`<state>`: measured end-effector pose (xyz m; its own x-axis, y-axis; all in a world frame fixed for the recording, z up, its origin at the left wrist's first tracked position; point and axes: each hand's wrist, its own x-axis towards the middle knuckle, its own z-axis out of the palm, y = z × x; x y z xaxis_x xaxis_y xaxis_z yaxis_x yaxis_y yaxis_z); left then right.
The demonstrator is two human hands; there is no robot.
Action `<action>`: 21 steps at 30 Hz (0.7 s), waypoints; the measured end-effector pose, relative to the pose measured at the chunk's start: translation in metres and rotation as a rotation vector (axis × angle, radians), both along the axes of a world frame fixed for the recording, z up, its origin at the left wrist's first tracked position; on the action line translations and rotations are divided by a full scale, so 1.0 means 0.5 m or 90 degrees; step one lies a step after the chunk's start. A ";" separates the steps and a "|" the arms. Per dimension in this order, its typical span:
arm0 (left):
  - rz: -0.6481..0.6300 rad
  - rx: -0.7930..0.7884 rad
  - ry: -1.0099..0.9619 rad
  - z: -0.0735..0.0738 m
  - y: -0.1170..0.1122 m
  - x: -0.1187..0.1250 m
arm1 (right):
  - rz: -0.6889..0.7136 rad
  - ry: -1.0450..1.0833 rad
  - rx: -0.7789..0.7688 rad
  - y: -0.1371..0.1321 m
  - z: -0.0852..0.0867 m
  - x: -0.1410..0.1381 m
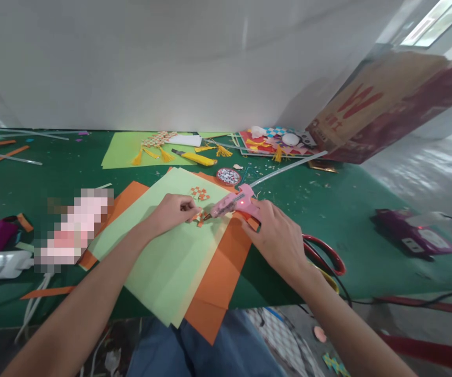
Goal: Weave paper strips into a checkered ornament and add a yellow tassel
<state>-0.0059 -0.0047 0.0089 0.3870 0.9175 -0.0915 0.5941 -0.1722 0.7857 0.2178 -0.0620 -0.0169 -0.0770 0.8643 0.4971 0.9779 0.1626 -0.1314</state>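
Note:
My right hand [276, 235] grips a pink hot glue gun [231, 203], its red light on and its nozzle pointing left at a small orange and green woven paper piece [199, 216]. My left hand [173, 210] pinches that woven piece and holds it down on a light green paper sheet [171, 262]. A second small woven piece [199, 193] lies just beyond on the same sheet. Orange paper sheets [220, 272] lie under the green ones. A clear glue stick [288, 167] sticks out of the gun's back toward the right.
On the green table [328, 209] lie red-handled scissors [326, 254], a yellow utility knife [196, 157], a round patterned dish [228, 176], tasselled woven crafts [153, 146], a purple power strip [412, 235] with a black cable, and a cardboard box [386, 104] at the back right.

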 end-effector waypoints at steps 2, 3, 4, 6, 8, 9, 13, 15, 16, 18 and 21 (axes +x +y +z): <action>-0.005 -0.003 -0.003 0.001 0.000 0.000 | 0.000 -0.011 0.000 0.002 0.000 -0.001; -0.007 -0.002 -0.002 0.001 0.000 0.000 | 0.000 -0.017 0.001 0.002 0.001 -0.001; -0.008 0.000 0.000 0.001 0.000 0.000 | 0.000 -0.022 0.003 0.002 0.001 -0.001; -0.009 0.005 0.007 0.001 0.000 0.000 | -0.002 -0.027 0.008 0.002 0.001 -0.001; -0.009 0.009 0.011 0.000 0.000 -0.001 | -0.001 -0.030 0.010 0.002 0.001 -0.001; -0.010 0.009 0.012 0.000 0.000 -0.001 | 0.000 -0.031 0.011 0.002 0.001 -0.001; -0.010 0.009 0.017 0.000 0.001 0.001 | 0.004 -0.027 0.006 0.003 0.000 -0.002; -0.007 0.008 0.020 0.000 0.002 0.002 | 0.003 -0.025 0.006 0.003 0.000 -0.002; -0.006 0.008 0.021 0.000 0.002 0.002 | 0.004 -0.026 0.007 0.002 0.000 -0.002; -0.006 0.013 0.020 0.000 0.002 0.003 | 0.008 -0.030 0.009 0.001 0.000 -0.002; -0.011 0.024 0.014 -0.002 0.003 0.002 | 0.018 -0.040 0.015 -0.002 0.001 -0.003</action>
